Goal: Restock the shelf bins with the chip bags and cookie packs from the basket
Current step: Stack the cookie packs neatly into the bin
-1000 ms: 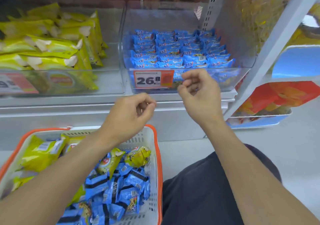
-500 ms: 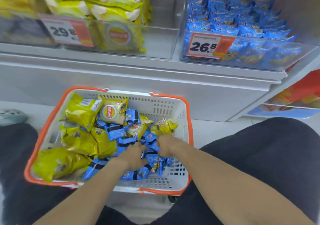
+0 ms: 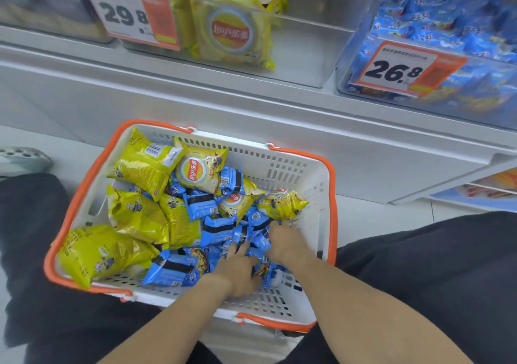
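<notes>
Yellow chip bags (image 3: 134, 215) beside hands (image 3: 260, 254)

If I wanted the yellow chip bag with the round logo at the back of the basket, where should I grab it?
Probably by its crimped top edge, reaching down from above. That chip bag lies logo up on top of the pile in the basket, nothing covers it, and the flat seal pinches more easily than the puffy middle.

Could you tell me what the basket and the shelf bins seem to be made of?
The basket looks like white moulded plastic with an orange rim; its walls are slotted and matte. The shelf bins seem to be clear glossy plastic, perhaps acrylic, since the chip bags show through their fronts.
</notes>
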